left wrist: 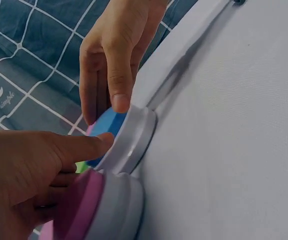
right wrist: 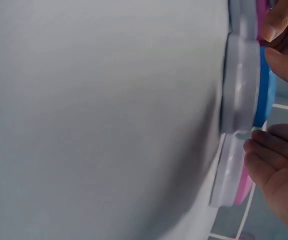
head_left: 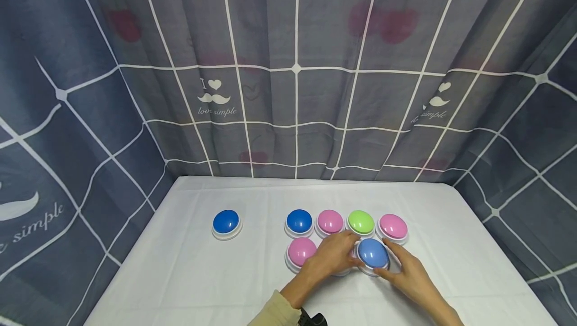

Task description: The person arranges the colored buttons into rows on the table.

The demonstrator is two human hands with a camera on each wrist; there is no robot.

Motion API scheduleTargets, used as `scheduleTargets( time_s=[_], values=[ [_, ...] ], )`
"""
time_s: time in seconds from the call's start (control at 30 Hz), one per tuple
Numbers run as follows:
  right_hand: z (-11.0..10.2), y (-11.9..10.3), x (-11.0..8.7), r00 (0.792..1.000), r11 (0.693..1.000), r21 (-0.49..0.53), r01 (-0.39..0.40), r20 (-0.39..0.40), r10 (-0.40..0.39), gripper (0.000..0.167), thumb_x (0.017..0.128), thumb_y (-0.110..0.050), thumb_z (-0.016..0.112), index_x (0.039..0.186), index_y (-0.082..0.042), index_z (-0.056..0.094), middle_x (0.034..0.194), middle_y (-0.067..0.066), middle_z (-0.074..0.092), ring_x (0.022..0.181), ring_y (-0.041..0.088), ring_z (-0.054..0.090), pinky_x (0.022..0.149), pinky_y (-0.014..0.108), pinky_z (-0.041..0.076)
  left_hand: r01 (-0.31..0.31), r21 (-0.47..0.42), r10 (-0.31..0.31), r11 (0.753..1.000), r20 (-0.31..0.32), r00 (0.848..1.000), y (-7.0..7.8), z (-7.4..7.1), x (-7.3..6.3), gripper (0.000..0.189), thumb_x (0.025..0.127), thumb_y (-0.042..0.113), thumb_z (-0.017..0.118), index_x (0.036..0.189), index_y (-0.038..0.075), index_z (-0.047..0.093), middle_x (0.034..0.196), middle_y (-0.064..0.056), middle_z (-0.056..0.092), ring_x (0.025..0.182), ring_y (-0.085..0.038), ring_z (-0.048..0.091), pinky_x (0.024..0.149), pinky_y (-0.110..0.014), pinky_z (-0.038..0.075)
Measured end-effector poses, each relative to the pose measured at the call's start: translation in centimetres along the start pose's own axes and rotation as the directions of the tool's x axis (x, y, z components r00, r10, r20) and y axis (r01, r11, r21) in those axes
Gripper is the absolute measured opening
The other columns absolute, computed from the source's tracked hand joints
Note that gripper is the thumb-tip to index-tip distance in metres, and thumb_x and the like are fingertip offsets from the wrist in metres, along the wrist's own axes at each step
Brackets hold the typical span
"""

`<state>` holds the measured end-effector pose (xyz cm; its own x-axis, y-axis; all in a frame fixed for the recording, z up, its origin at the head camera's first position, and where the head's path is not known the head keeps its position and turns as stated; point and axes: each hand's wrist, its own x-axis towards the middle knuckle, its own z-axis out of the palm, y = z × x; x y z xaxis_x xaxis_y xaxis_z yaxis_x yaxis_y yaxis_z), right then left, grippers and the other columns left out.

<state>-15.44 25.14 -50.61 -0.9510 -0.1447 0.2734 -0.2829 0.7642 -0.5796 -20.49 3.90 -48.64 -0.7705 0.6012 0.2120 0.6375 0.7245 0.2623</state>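
A push button with a light blue dome and white base sits on the white table between my hands. My right hand grips its right side, thumb at the near edge and fingers behind. My left hand holds its left side; its thumb touches the blue dome in the left wrist view. Under the left hand, a pink button stands directly beside the blue one; the head view shows only its base. Another pink button lies left of that hand.
Behind the hands is a row: a dark blue button, a pink one, a green one and another pink one. A lone blue button stands further left. A grey checked curtain surrounds the table.
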Motion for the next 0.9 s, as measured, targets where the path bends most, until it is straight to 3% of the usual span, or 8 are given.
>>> scheduleTargets(
  time_s=[0.3,0.5,0.7,0.9],
  values=[
    [0.8,-3.2,2.5,0.992,0.991,0.088,0.105,-0.084,-0.098,0.073,0.075,-0.024,0.088,0.136,-0.001,0.056,0.133,0.025,0.057,0.123,0.046,0.052,0.097,0.063,0.041,0.073,-0.122,-0.083,0.99,-0.083,0.993,-2.1,-2.4,-1.5,0.058,0.081,0.037,0.082,0.128,0.007,0.064,0.118,-0.004,0.067,0.107,-0.016,0.064,0.092,-0.03,0.051],
    [2.7,-6.7,5.3,0.986,0.968,0.193,0.163,-0.071,-0.152,0.073,0.076,-0.024,0.087,0.137,-0.001,0.055,0.135,0.017,0.059,0.126,0.039,0.052,0.101,0.058,0.042,0.175,-0.184,-0.205,0.967,-0.153,0.967,-5.2,-5.0,-3.6,0.06,0.082,0.034,0.082,0.129,0.003,0.062,0.124,-0.012,0.065,0.114,-0.026,0.062,0.095,-0.041,0.051],
    [5.4,-11.2,8.1,0.979,0.937,0.284,0.201,-0.029,-0.201,0.069,0.079,-0.024,0.085,0.137,-0.001,0.056,0.136,0.016,0.058,0.127,0.036,0.052,0.103,0.055,0.042,0.284,-0.235,-0.337,0.93,-0.233,0.912,-8.7,-7.3,-6.5,0.061,0.082,0.031,0.082,0.13,0.0,0.061,0.126,-0.017,0.063,0.116,-0.034,0.06,0.096,-0.05,0.049],
    [8.7,-15.7,11.1,0.969,0.933,0.292,0.209,0.07,-0.239,0.067,0.083,-0.03,0.081,0.139,-0.004,0.055,0.135,0.014,0.059,0.127,0.032,0.053,0.103,0.051,0.043,0.398,-0.247,-0.462,0.883,-0.324,0.826,-12.2,-9.2,-9.4,0.06,0.08,0.026,0.084,0.127,-0.005,0.062,0.124,-0.022,0.063,0.114,-0.038,0.061,0.094,-0.053,0.05]
  ],
)
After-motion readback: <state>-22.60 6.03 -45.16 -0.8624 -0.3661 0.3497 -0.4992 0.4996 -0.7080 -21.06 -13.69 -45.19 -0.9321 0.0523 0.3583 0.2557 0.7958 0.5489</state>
